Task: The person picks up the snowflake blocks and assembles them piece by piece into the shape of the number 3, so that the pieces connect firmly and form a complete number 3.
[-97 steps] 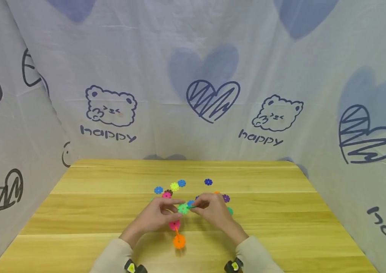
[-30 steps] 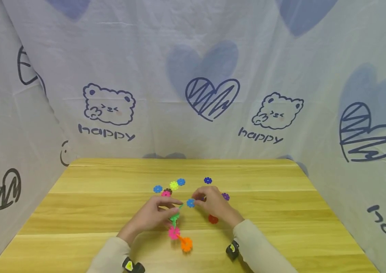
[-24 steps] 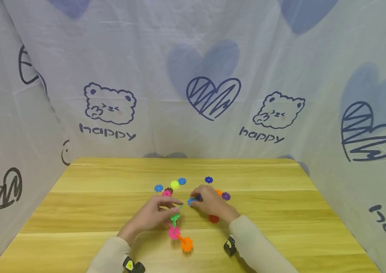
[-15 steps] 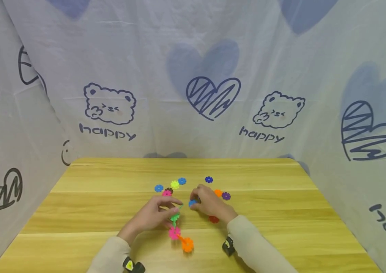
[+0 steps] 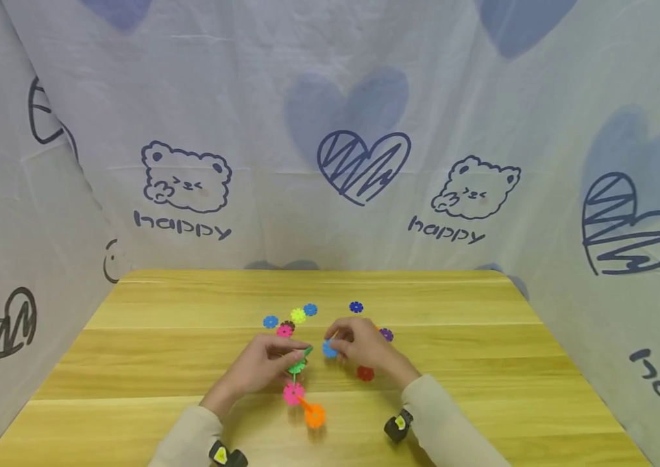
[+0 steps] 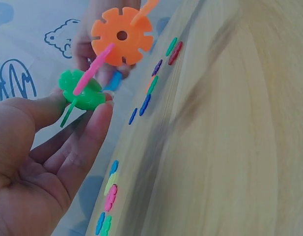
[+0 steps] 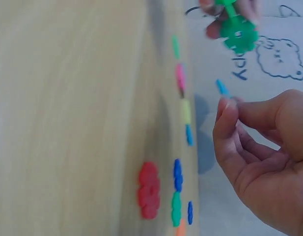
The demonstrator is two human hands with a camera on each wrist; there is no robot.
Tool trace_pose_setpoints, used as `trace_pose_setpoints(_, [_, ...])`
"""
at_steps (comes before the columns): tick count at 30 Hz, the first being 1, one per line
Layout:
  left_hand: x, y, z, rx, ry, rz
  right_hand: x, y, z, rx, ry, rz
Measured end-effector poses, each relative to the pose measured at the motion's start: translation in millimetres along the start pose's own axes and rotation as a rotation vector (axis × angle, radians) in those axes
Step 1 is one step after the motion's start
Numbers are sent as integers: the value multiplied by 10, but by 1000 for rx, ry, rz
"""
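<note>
While the left hand (image 5: 261,364) pinches the chain (image 5: 293,394) at its green end (image 5: 308,351), the right hand (image 5: 368,344) pinches a blue disc (image 5: 329,349) just right of that end, apart from it, broad face toward the head camera; the green end shows nearly edge-on.

Plastic, wood and cloth
The orange disc (image 6: 126,47) and green disc (image 7: 239,36) look like smooth plastic; the tabletop (image 5: 481,344) is smooth, softly shiny wood grain, the backdrop (image 5: 271,201) creased matt cloth

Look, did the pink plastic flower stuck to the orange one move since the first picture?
Yes: in the head view, the pink plastic flower moved down, away from the wooden table's back edge.
</note>
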State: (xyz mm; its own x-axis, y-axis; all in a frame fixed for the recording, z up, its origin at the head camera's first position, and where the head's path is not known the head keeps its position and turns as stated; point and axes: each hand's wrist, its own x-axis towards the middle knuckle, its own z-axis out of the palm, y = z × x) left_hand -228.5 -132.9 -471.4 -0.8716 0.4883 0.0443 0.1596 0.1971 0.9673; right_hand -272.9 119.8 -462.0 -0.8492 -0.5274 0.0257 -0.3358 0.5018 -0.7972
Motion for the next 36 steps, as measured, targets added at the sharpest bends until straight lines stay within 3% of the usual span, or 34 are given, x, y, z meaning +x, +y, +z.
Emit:
trace_pose_setpoints(7, [7, -4, 1, 70, 44, 5, -61, -125, -26, 134, -36, -27])
trace_pose_setpoints(19, [11, 9, 15, 110, 38, 52, -85, -144, 13, 105, -46, -43])
trace_pose_setpoints(29, [41, -11, 67, 125, 70, 82, -104, -134, 57, 92, 7, -23])
trace_pose_setpoints(36, [62, 9, 97, 97, 52, 95, -114, -167, 61, 97, -10, -10])
